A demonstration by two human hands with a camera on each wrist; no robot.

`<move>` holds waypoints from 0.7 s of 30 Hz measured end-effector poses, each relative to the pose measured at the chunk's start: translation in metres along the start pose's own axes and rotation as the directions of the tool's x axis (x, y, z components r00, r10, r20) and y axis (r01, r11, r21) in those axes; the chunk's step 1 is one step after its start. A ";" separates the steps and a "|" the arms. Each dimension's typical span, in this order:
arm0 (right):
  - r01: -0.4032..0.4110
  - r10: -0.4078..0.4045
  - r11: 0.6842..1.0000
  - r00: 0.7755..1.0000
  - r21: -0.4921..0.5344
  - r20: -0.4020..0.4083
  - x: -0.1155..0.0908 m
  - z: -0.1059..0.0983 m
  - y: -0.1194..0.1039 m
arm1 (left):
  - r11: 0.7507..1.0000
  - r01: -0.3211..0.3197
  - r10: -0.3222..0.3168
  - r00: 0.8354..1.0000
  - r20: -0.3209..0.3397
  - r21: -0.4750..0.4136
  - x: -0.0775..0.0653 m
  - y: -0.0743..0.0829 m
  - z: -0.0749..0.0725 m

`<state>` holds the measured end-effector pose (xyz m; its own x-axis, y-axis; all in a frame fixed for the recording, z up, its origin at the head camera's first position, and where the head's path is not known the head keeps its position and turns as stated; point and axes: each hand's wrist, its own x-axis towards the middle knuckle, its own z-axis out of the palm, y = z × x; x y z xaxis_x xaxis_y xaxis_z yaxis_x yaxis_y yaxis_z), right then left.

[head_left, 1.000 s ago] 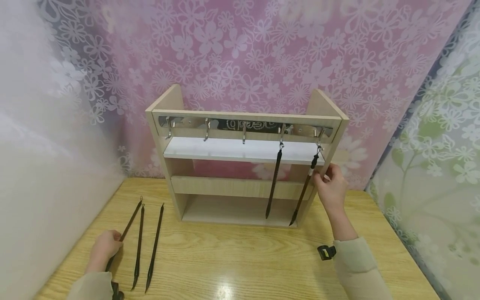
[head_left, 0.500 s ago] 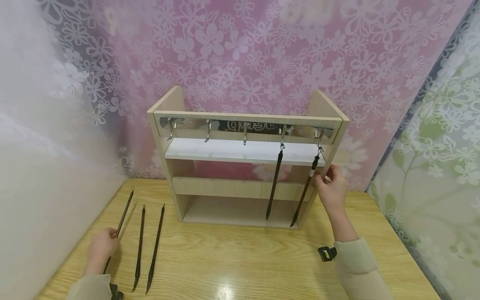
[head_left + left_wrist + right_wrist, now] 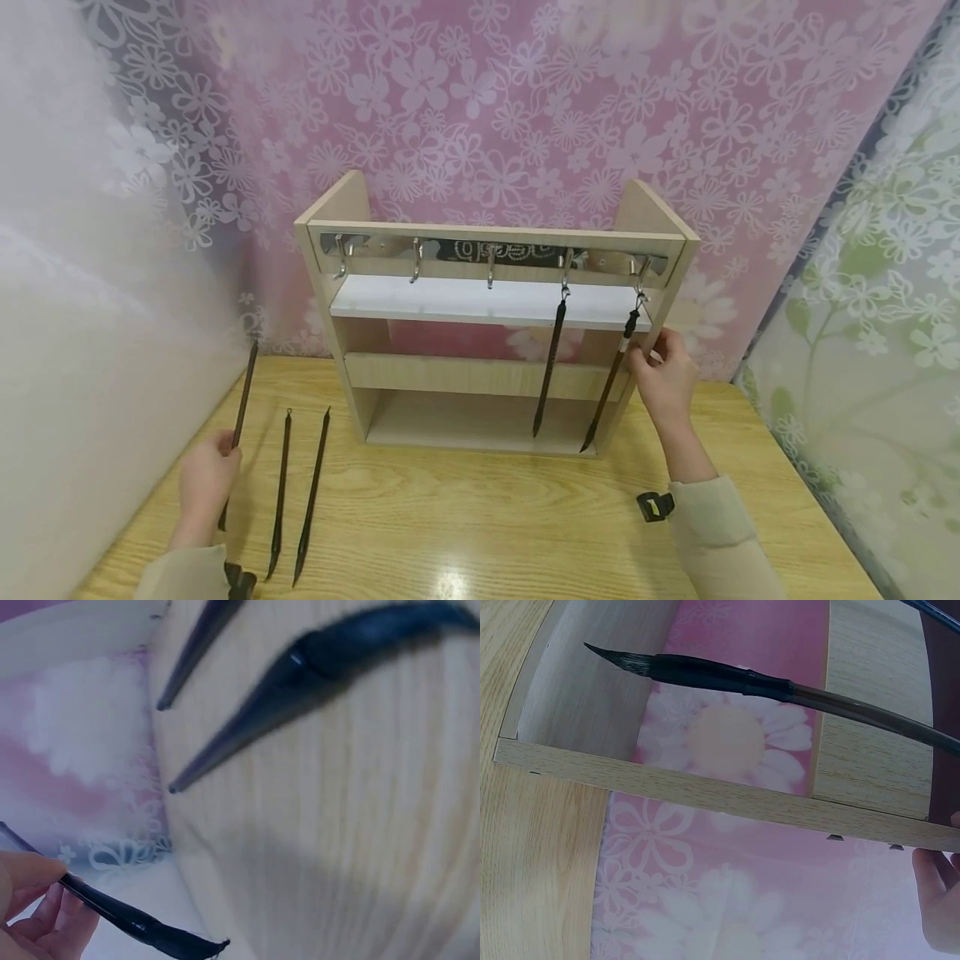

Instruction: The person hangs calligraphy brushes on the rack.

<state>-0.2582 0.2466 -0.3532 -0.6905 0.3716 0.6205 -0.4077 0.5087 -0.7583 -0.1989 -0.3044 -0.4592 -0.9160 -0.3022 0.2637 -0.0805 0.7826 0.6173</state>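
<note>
Over the left of the table, the left hand pinches a dark brush (tuft end toward the near side), tilted, just left of two loose brushes lying flat. On the right, the right hand grips the wooden rack by its side, beside two hung brushes on its hooks.

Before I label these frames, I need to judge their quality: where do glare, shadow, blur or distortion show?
Head view: a bright glare spot on the table near the frame's bottom; left wrist: the large upper brush looks blurred, a broad shadow on the table; right wrist: edges of the rack look bowed, likely lens distortion.
</note>
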 end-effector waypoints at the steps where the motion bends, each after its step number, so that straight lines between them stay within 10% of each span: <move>1: -0.002 0.002 1.000 1.000 0.000 0.002 0.000 0.000 0.000 | 1.000 -0.008 0.008 1.000 -0.016 -0.002 -0.001 0.003 0.000; 21: 0.005 -0.005 0.999 1.000 -0.038 0.002 -0.010 -0.004 -0.039 | 0.974 -0.156 0.115 0.964 -0.240 -0.162 -0.014 0.058 0.016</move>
<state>-0.2332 0.2266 -0.3289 -0.6895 0.3679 0.6239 -0.3879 0.5399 -0.7470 -0.1966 -0.2459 -0.4386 -0.7983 -0.3321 0.5025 0.1278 0.7218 0.6802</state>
